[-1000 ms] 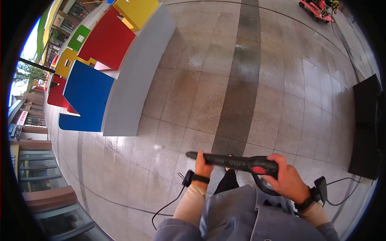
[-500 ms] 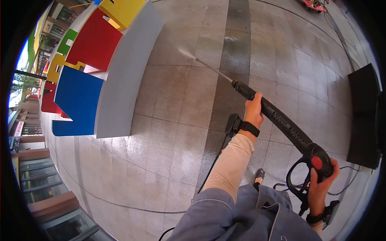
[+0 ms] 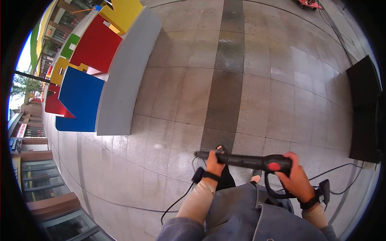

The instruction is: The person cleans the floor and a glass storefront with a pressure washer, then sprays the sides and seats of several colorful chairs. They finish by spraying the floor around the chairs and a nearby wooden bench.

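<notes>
A black pressure washer gun [image 3: 249, 161] with a red round spot on its body lies nearly level across the front of me. My left hand [image 3: 215, 164] is wrapped round its barrel near the front end. At the rear, my right hand [image 3: 296, 178] grips the body beside the looped trigger guard, thumb and fingers closed round it. Both wrists wear black straps with a small dark device attached. The wet tiled floor [image 3: 193, 92] spreads beneath the gun, and no spray shows clearly at its front end.
A grey-white base [image 3: 120, 80] carries large blue, red and yellow shapes on the left. A black panel [image 3: 364, 112] stands at the right. A dark hose [image 3: 339, 168] trails over the floor beside me. A red cart [image 3: 310, 4] shows at the top right.
The gun has swung from pointing up and left to nearly level, and closer to my body. Both hands moved with it, still gripping. The spray seen earlier no longer shows.
</notes>
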